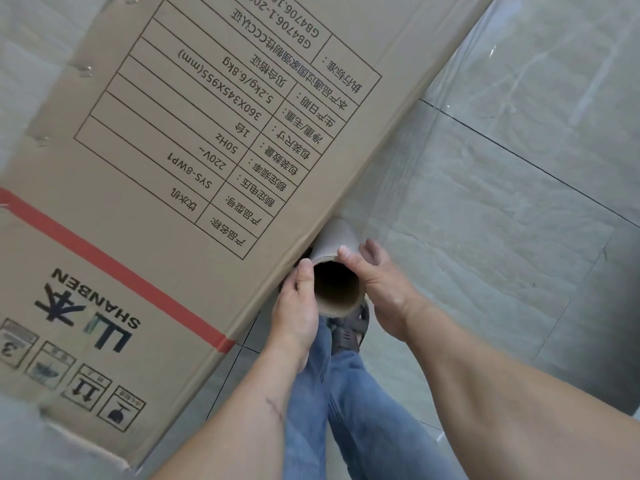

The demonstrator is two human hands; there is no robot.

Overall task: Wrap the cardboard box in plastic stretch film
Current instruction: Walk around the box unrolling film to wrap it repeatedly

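The cardboard box (166,174) fills the upper left and centre of the frame, its long right edge running diagonally from the top down to lower centre. Right of that edge lies open grey tiled floor (519,168), partly veiled by stretched plastic film (398,188). The film roll (337,271) sits just beside the box edge at centre, open core facing the camera. The left hand (294,306) and right hand (384,282) grasp its rim from either side, fingers curled round it. Jeans (346,410) and a sandal (348,332) show below.
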